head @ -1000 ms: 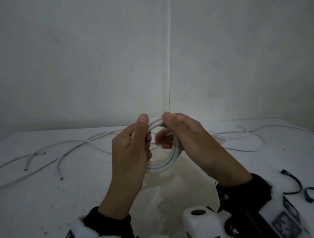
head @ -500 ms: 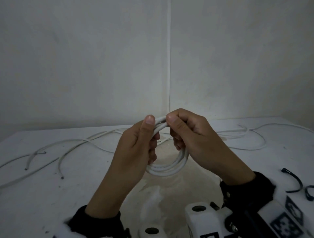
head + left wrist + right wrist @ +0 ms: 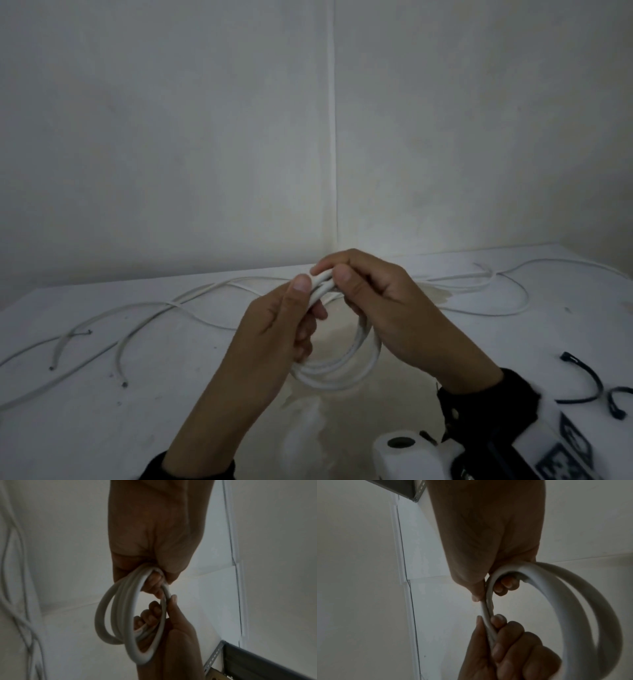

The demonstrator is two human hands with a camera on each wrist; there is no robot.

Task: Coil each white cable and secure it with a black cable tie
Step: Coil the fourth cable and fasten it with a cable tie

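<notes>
A white cable coil (image 3: 339, 375) of several loops hangs in the air between my hands, above the table. My left hand (image 3: 310, 296) grips the coil's top left, thumb on top and fingers curled through the loops. My right hand (image 3: 334, 274) pinches the top strands just beside it, thumb and forefinger closed on the cable. The left wrist view shows the coil (image 3: 100, 615) hanging from my left hand (image 3: 159, 580). In the right wrist view my right hand (image 3: 489, 591) holds the coil (image 3: 573, 601). Two black cable ties (image 3: 582, 380) lie at the right.
Loose white cables (image 3: 120, 318) trail over the left of the white table (image 3: 102, 428), their cut ends pointing at me. More cable (image 3: 496, 284) loops at the back right. White walls meet in a corner behind. A white wrist device (image 3: 404, 455) sits low right.
My right fingers have curled over the coil's top and closed beside the left thumb. Both hands have sunk a little, and the coil hangs lower.
</notes>
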